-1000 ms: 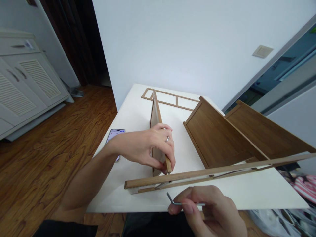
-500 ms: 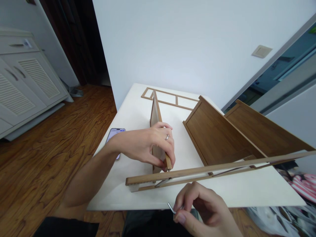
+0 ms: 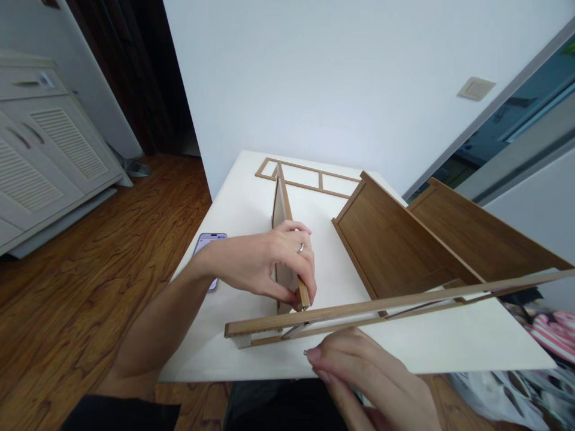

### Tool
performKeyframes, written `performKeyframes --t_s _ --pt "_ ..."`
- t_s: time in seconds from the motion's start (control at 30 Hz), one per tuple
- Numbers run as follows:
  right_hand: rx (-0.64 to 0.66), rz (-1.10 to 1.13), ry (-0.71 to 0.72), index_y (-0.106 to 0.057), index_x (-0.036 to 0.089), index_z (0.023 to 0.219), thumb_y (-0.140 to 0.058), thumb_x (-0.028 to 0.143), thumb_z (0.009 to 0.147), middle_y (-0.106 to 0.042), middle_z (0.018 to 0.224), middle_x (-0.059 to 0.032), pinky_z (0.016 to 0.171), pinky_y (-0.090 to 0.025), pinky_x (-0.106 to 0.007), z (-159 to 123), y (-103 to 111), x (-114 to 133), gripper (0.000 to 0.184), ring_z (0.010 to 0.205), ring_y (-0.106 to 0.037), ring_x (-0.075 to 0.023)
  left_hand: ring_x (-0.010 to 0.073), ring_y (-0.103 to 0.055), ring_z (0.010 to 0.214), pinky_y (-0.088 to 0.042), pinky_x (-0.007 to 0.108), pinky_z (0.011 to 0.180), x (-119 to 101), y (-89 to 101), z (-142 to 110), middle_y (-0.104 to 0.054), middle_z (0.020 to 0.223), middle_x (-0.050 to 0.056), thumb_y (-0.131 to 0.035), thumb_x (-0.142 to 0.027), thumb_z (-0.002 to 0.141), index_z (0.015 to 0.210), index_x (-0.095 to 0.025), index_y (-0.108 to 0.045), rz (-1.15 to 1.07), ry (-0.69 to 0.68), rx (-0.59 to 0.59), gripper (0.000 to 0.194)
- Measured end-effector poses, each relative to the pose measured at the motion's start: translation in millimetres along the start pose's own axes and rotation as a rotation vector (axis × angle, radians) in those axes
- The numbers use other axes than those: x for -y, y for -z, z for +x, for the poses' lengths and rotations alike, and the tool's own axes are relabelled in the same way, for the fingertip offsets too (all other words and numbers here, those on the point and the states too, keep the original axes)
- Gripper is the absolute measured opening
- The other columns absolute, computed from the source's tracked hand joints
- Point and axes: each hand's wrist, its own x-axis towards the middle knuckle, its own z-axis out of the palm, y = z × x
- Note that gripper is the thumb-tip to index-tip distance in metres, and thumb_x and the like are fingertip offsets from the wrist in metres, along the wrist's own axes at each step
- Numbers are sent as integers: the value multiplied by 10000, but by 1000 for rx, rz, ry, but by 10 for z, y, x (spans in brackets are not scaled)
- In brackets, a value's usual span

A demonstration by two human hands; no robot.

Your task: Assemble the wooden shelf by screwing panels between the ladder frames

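Note:
My left hand point(image 3: 290, 260), with a ring on one finger, grips the near end of an upright wooden panel point(image 3: 280, 206). That end meets a long wooden frame point(image 3: 265, 325) standing along the table's near side, and a bit of metal shows at the joint. Below the frame, my right hand point(image 3: 372, 374) pinches a hex key point(image 3: 306, 352) between thumb and fingers; just its tip shows, the rest is covered by the hand. Right of the held panel, two more wooden panels point(image 3: 390, 239) stand against the same frame.
A slim wooden ladder-like frame point(image 3: 321, 181) lies at the back of the white table point(image 3: 202, 359), near the wall. Left of my forearm lies a phone point(image 3: 204, 240), partly covered. Plastic bags point(image 3: 489, 395) and a striped cloth point(image 3: 554, 335) are at the lower right.
My right hand has turned over and moved slightly up toward the frame, so the hex key's bent shape is now mostly hidden. My left hand keeps its grip on the panel.

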Motion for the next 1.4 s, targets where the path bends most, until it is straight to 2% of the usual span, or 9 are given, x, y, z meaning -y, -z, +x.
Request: performKeyframes --t_s 0.13,0.27,0.37,0.5,0.87,1.0,1.07,1.27,1.4 --pt "-19 -212 47 -657 120 1261 -653 -4 913 -796 1073 -79 933 -614 -187 -44 43 23 369 1026 -761 -150 122 -666 907 -145 348 1270 -3 2 -6 -769 908 -51 -788 -166 869 899 -277 -753 6 -24 -5 121" --pt "34 -376 130 -654 127 1349 -670 40 916 -792 1146 -88 940 -642 -257 -44 126 77 441 1051 -771 -216 125 -668 904 -149 355 1271 -8 5 -2 -775 914 -49 -791 -170 866 892 -277 -753 2 -11 -1 116" --pt "-33 -399 117 -714 187 1284 -683 23 892 -803 1105 -64 905 -661 -278 -14 102 112 426 1021 -780 -239 130 -669 903 -150 364 1271 -5 3 3 -779 910 -50 -785 -173 868 884 -283 -754 -1 -7 3 115" --pt "-125 -399 104 -751 173 1190 -699 -3 877 -811 1030 -58 906 -655 -260 12 1 128 363 997 -785 -228 127 -669 920 -140 356 1273 3 2 -2 -775 911 -53 -786 -166 870 900 -281 -749 0 -24 -1 125" --pt "-109 -474 173 -740 136 1132 -686 17 902 -809 980 -73 906 -651 -270 38 -53 102 264 997 -775 -202 104 -666 915 -150 326 1257 0 3 -4 -765 910 -62 -799 -136 860 903 -251 -736 34 -58 -8 138" --pt "-332 -546 315 -750 155 959 -726 16 872 -792 828 -34 799 -641 -215 119 -156 17 166 812 -766 -156 101 -668 906 -151 327 1257 -2 4 -5 -768 925 -65 -796 -134 863 908 -250 -733 39 -75 -9 140" --pt "-391 -576 313 -748 163 913 -717 17 880 -781 790 -28 743 -632 -217 156 -161 25 153 753 -750 -147 104 -668 914 -151 334 1257 -2 3 -5 -771 938 -62 -791 -136 868 913 -251 -733 43 -77 -7 137" --pt "-19 -586 227 -745 90 1024 -658 0 923 -797 904 -85 762 -641 -263 151 -3 202 161 860 -770 -189 115 -667 920 -152 349 1261 -3 2 -6 -776 943 -54 -775 -160 886 905 -260 -738 37 -60 -8 109" --pt "-101 -557 190 -743 92 1077 -687 7 909 -794 907 -82 731 -635 -255 109 -9 190 196 847 -767 -184 131 -666 948 -153 364 1266 -7 7 -3 -781 933 -52 -785 -163 874 909 -278 -748 27 -28 5 126"
